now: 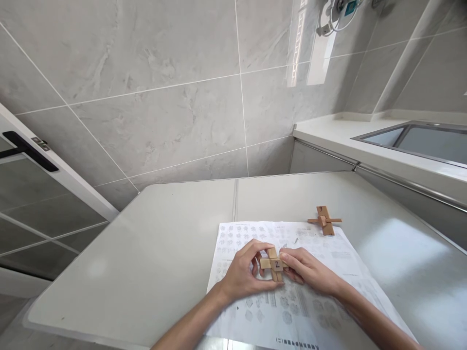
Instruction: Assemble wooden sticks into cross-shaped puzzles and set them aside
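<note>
Between both hands is a light wooden interlocking puzzle point(276, 265), cross-shaped, with a "2" written on the face toward me. My left hand point(243, 268) curves round its left side, the index finger at the top piece and the thumb at the bottom one. My right hand point(305, 267) pinches the right side, thumb near the upper right of the centre. Parts of the puzzle's right arm are hidden by those fingers. Below the hands lies a large printed paper sheet point(262, 316) with rows of small diagrams.
A second, darker wooden cross puzzle point(324, 221) marked "3" rests at the sheet's upper right edge. The pale table point(146, 262) has a seam across its top. A counter with a sink point(419, 138) stands at right, a door with a black handle point(31, 150) at left.
</note>
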Action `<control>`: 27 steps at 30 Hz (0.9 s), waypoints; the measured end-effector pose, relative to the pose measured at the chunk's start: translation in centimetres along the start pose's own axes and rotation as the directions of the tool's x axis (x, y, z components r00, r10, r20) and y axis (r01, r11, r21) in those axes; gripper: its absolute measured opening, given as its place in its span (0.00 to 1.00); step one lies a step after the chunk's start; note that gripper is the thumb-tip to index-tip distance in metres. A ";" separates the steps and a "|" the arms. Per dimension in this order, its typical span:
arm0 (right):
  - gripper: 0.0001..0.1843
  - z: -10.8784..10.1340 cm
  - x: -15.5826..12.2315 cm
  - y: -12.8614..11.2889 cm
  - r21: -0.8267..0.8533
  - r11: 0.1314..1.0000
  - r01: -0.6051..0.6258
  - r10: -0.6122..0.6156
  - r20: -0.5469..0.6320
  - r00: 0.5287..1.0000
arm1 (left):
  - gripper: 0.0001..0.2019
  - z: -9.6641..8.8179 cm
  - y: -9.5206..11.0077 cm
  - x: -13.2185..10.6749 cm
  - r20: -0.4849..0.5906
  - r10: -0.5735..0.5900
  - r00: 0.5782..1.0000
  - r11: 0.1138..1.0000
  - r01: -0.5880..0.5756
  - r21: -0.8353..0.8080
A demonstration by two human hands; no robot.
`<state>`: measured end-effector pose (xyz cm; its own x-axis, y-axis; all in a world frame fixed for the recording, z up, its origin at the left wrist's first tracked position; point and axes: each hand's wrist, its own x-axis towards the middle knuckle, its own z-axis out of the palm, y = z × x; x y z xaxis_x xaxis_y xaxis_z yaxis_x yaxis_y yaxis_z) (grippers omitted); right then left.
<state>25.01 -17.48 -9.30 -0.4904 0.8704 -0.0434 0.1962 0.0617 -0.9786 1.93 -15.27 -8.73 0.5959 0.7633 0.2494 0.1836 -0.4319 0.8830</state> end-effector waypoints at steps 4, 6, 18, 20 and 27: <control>0.32 -0.2 -0.1 -0.4 -0.009 0.999 0.041 -0.041 0.011 0.999 | 0.34 0.0 -0.2 -0.2 -0.004 0.071 0.997 0.994 -0.071 0.082; 0.31 -0.4 -0.2 -0.5 0.002 0.999 0.051 -0.051 0.026 0.998 | 0.33 0.0 -0.2 -0.3 -0.003 0.096 0.995 0.988 -0.095 0.122; 0.32 -0.4 0.5 1.0 0.292 0.953 -0.082 0.127 -0.137 0.982 | 0.35 0.3 0.5 0.1 -0.021 -0.180 0.984 0.983 0.179 -0.035; 0.31 -0.9 0.7 1.4 0.466 0.878 -0.106 0.208 -0.172 0.963 | 0.34 0.5 0.2 0.1 -0.083 -0.200 0.976 0.979 0.196 -0.054; 0.19 -2.5 1.3 2.1 0.882 0.471 -0.020 0.338 -0.159 0.928 | 0.23 0.4 -0.2 0.4 -0.128 -0.197 0.972 0.980 0.200 0.010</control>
<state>26.94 -14.99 -10.86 -0.2532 0.9060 -0.3392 -0.6466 -0.4193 -0.6373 2.42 -15.04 -8.98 0.4432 0.8884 0.1192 0.3071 -0.2755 0.9109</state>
